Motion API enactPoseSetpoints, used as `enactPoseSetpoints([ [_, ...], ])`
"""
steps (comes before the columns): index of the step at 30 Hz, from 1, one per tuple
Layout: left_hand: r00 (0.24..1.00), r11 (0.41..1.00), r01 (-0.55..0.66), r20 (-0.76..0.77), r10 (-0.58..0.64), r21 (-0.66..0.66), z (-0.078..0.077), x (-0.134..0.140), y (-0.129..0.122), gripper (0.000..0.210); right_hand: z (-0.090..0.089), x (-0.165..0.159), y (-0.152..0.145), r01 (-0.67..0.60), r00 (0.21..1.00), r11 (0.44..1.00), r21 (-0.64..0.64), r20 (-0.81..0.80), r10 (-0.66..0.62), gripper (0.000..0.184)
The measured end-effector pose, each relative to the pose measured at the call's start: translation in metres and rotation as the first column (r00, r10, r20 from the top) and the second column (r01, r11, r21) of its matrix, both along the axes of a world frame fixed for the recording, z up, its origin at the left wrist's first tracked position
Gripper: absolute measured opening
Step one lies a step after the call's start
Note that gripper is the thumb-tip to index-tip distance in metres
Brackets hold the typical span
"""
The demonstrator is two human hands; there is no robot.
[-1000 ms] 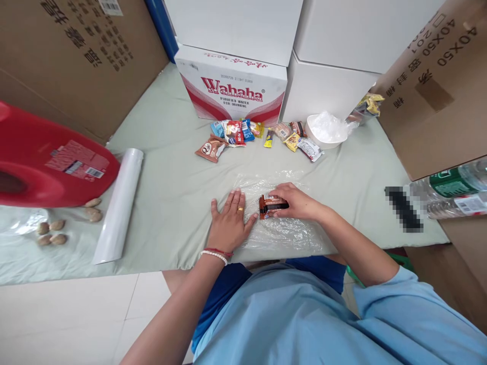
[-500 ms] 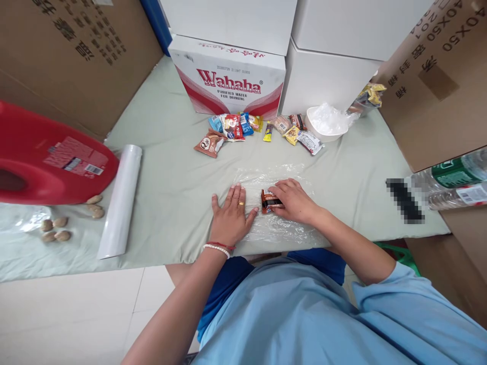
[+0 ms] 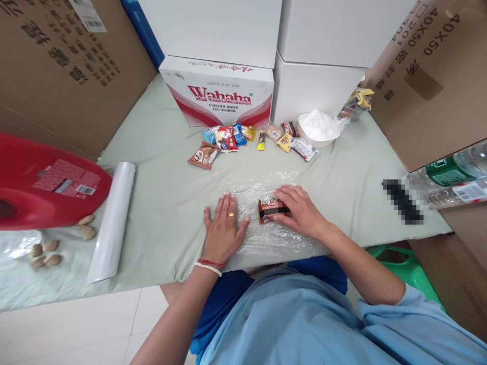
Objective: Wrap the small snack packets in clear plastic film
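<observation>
Head view: packet [image 3: 268,209] near frame center, lying on film [image 3: 283,243], which looks creased below it. Right hand [image 3: 300,210]: thumb and fingers closed around packet's right end; grip looks light. Left hand [image 3: 222,228]: palm down at film's left edge, fingers straight, slightly spread, gripping nothing. My take: press left palm evenly so film doesn't drag. Hold packet by edges, don't crush. Smooth creases outward, avoid snagging thin film with fingertips.
</observation>
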State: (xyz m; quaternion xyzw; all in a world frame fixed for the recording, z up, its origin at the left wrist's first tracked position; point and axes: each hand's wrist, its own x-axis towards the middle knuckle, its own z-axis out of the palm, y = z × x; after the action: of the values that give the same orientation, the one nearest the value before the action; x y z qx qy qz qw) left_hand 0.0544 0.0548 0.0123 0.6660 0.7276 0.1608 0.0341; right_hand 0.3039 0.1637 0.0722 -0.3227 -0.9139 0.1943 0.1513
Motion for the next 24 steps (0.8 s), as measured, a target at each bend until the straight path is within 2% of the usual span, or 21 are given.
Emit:
enactPoseSetpoints([
  [2, 1.000, 0.997, -0.015, -0.001, 0.015, 0.071, 0.001, -0.004, -0.004, 0.075, 0.005, 0.019, -0.007, 0.017, 0.993, 1.000, 0.005, -0.117, -0.016, 0.044],
  [4, 0.999, 0.985, 0.020, -0.045, -0.013, 0.169, 0.005, -0.009, -0.011, 0.078, 0.008, 0.041, -0.019, 0.009, 0.984, 1.000, -0.026, -0.180, -0.014, 0.032],
  [7, 0.975, 0.939, 0.211, -0.122, -0.183, 0.273, 0.014, -0.018, -0.028, 0.076, 0.003, 0.074, -0.040, -0.067, 0.978, 0.993, -0.095, -0.203, 0.046, 0.030],
  [10, 0.884, 0.863, 0.460, -0.022, -0.466, 0.211, 0.022, -0.031, -0.049, 0.071, -0.010, 0.099, -0.061, -0.152, 0.984, 0.973, -0.172, -0.122, 0.132, 0.052],
  [12, 0.823, 0.831, 0.543, 0.116, -0.555, 0.121, 0.023, -0.038, -0.061, 0.064, -0.021, 0.109, -0.070, -0.147, 0.989, 0.970, -0.195, -0.049, 0.140, 0.052],
  [15, 0.814, 0.831, 0.556, 0.196, -0.546, 0.006, 0.021, -0.043, -0.072, 0.055, -0.033, 0.115, -0.073, -0.123, 0.992, 0.974, -0.190, -0.040, 0.118, 0.033],
  [18, 0.834, 0.852, 0.522, 0.230, -0.502, -0.033, 0.019, -0.041, -0.074, 0.023, -0.035, 0.114, -0.063, -0.166, 0.983, 0.965, -0.203, -0.117, 0.145, 0.019],
  [21, 0.843, 0.904, 0.424, 0.386, -0.374, -0.050, 0.021, -0.041, -0.067, 0.025, -0.023, 0.110, -0.045, -0.216, 0.968, 0.950, -0.224, -0.173, 0.179, 0.019],
  [24, 0.790, 0.940, 0.322, 0.578, -0.204, -0.109, 0.029, -0.047, -0.054, 0.028, 0.000, 0.104, -0.021, -0.255, 0.958, 0.944, -0.211, -0.190, 0.216, 0.019],
])
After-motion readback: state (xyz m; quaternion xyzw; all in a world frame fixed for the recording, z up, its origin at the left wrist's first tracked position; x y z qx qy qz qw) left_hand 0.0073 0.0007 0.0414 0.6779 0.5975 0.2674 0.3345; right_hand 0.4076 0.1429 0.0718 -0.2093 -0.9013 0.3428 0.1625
